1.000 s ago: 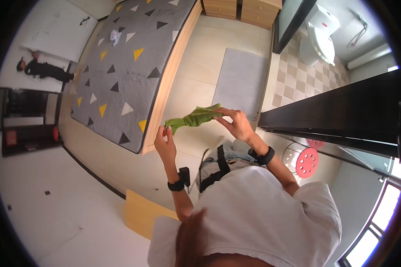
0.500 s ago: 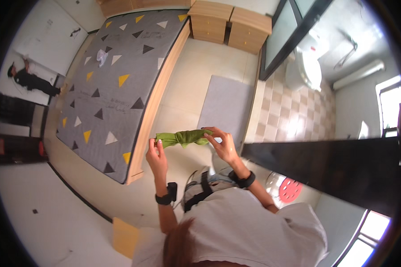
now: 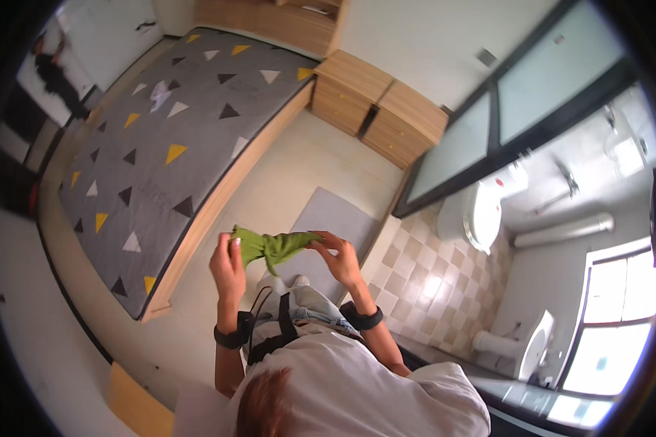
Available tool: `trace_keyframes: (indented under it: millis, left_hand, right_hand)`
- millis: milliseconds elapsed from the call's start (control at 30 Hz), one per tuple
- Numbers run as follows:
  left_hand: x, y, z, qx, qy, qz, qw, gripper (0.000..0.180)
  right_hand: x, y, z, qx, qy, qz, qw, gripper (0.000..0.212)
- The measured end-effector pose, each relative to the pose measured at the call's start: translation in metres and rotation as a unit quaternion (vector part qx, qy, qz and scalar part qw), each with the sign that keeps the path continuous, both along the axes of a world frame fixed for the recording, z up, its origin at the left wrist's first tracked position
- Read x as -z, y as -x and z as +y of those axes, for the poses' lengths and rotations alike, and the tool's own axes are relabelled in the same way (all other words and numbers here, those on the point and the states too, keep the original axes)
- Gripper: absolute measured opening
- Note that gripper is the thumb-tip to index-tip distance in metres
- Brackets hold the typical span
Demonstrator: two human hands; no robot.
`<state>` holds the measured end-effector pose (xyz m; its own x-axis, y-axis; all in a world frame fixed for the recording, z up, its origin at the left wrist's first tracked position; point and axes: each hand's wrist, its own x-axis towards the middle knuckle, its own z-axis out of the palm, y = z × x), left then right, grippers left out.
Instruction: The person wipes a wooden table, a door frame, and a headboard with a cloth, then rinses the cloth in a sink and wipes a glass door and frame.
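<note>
a grey mat (image 3: 328, 222) is laid on the pale floor (image 3: 284, 167), just beside the bed (image 3: 153, 153) with a triangle-patterned cover.

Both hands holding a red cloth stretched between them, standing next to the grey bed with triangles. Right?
Not quite: the cloth is green, not red. The head view shows the left hand and right hand holding it stretched between them, next to the grey bed with triangles.
</note>
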<state>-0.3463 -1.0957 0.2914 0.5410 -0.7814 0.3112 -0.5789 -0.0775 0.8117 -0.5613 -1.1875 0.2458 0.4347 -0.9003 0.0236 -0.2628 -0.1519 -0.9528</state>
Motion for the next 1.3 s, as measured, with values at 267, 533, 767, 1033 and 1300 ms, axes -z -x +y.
trace_keyframes:
  millis: [267, 533, 767, 1033, 1300]
  left_hand:
    - [0.001, 0.024, -0.101, 0.073, -0.046, -0.02, 0.996, 0.01]
    - [-0.01, 0.037, -0.244, 0.276, -0.063, -0.068, 0.957, 0.011]
    - [-0.024, 0.079, -0.386, 0.395, 0.05, -0.085, 0.914, 0.012]
    - [-0.012, 0.097, -0.477, 0.488, 0.014, -0.094, 0.868, 0.011]
    - [-0.007, 0.118, -0.547, 0.464, -0.058, -0.118, 0.876, 0.011]
  right_hand:
    - [0.021, 0.044, -0.061, 0.037, -0.038, 0.063, 0.997, 0.025]
    - [0.02, 0.073, -0.16, 0.149, 0.037, 0.083, 0.985, 0.022]
    - [0.029, 0.103, -0.234, 0.291, 0.038, 0.086, 0.952, 0.02]
    - [0.028, 0.109, -0.292, 0.441, 0.01, 0.074, 0.894, 0.02]
    - [0.016, 0.142, -0.386, 0.383, 0.003, 0.072, 0.921, 0.019]
